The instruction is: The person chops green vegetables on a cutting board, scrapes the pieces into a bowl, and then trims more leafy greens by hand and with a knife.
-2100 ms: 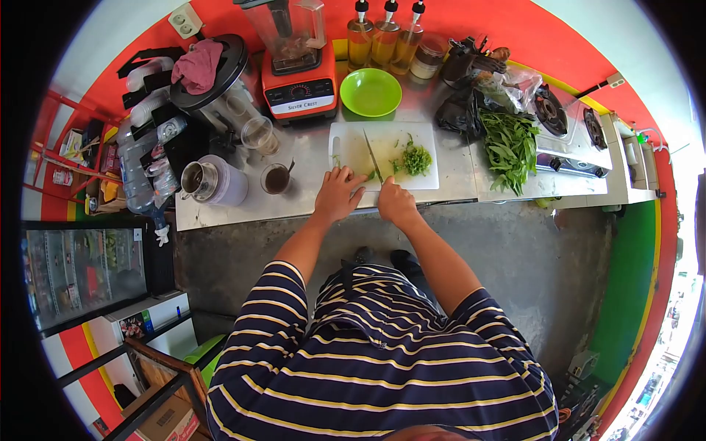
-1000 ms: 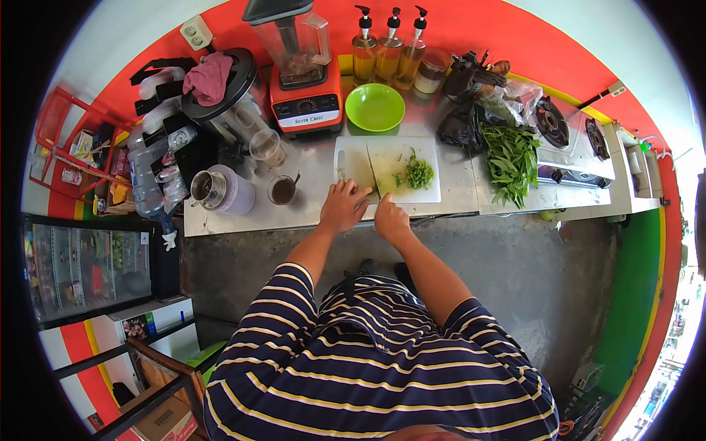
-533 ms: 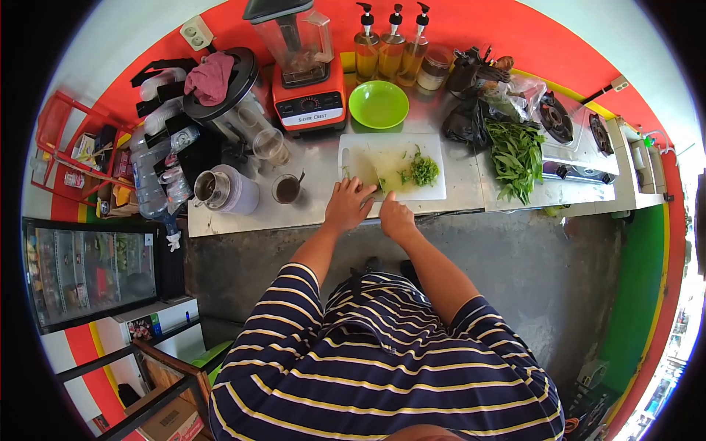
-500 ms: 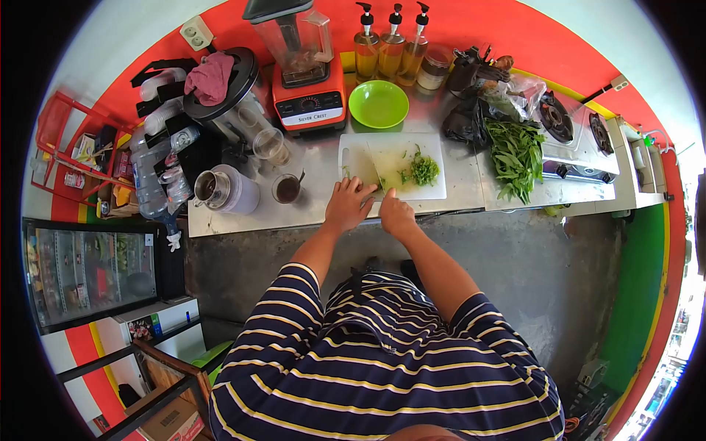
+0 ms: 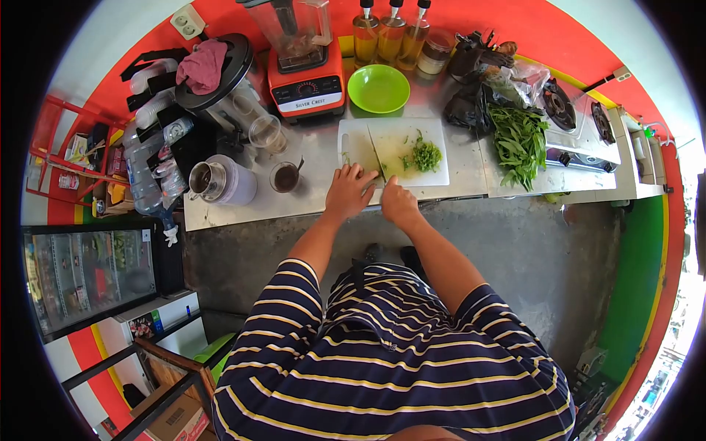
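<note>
A white cutting board (image 5: 434, 173) lies on the steel counter (image 5: 309, 158). My right hand (image 5: 398, 203) grips the handle of a knife (image 5: 376, 153) whose blade points away across the board. My left hand (image 5: 348, 190) rests with curled fingers at the board's near left corner, pressing down green herbs just left of the blade. A small pile of chopped greens (image 5: 426, 155) sits on the right half of the board.
A green bowl (image 5: 378, 88) and an orange blender (image 5: 304, 66) stand behind the board, with three pump bottles (image 5: 390, 33) further back. A heap of leafy greens (image 5: 518, 143) lies right, beside a gas stove (image 5: 581, 125). Cups and a steel jug (image 5: 209, 180) stand left.
The knife blade has shifted slightly over the herbs while my left hand stays at the board's corner. The camera view has drifted a little.
</note>
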### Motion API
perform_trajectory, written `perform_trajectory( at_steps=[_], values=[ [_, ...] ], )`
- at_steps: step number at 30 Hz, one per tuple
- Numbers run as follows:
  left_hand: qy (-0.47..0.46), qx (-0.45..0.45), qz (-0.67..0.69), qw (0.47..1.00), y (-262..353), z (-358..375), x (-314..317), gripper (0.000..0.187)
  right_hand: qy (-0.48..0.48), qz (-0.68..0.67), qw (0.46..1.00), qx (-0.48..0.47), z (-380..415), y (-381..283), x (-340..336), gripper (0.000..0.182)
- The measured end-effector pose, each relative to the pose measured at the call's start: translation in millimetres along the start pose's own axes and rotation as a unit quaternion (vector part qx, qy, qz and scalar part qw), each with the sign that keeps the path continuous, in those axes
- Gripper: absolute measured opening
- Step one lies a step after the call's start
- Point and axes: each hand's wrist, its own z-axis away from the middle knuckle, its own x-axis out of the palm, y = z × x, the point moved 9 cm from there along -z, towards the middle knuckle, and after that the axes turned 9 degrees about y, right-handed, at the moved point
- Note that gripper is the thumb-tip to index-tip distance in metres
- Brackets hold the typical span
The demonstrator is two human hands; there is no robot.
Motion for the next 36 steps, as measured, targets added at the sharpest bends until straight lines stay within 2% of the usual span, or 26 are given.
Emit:
perform_trajectory(
  at_steps=[7, 14, 19, 22, 29, 31, 36],
  values=[
    [-0.002, -0.003, -0.006, 1.000, -2.0, -0.6, 0.0, 0.031, -0.039, 0.013, 0.999, 0.021, 22.4, -1.2, 2.5, 0.034],
    [0.002, -0.001, 0.004, 1.000, -1.0, -1.0, 0.2, 0.031, -0.008, -0.015, 1.000, 0.012, 4.8, -3.3, 0.5, 0.038],
    [0.004, -0.007, 0.009, 1.000, -3.5, -1.1, 1.3, 0.032, -0.027, 0.008, 1.000, 0.005, 14.3, -2.9, -2.5, 0.040],
    [0.004, -0.006, 0.010, 1.000, -3.6, -1.7, 0.2, 0.032, -0.029, -0.023, 0.999, 0.034, 27.4, 0.5, 8.0, 0.040],
    [0.004, -0.012, 0.008, 1.000, -4.3, -1.9, 0.1, 0.032, -0.008, -0.001, 1.000, -0.019, 1.3, -8.9, -4.7, 0.039],
    [0.012, -0.004, 0.005, 1.000, -3.3, -1.3, -0.6, 0.032, 0.001, 0.041, 0.999, -0.022, 0.0, -6.3, -8.7, 0.032],
    [0.001, -0.008, 0.010, 1.000, -4.4, -1.6, -0.5, 0.032, -0.014, 0.021, 1.000, 0.008, 26.5, 5.9, 5.0, 0.035]
  ],
)
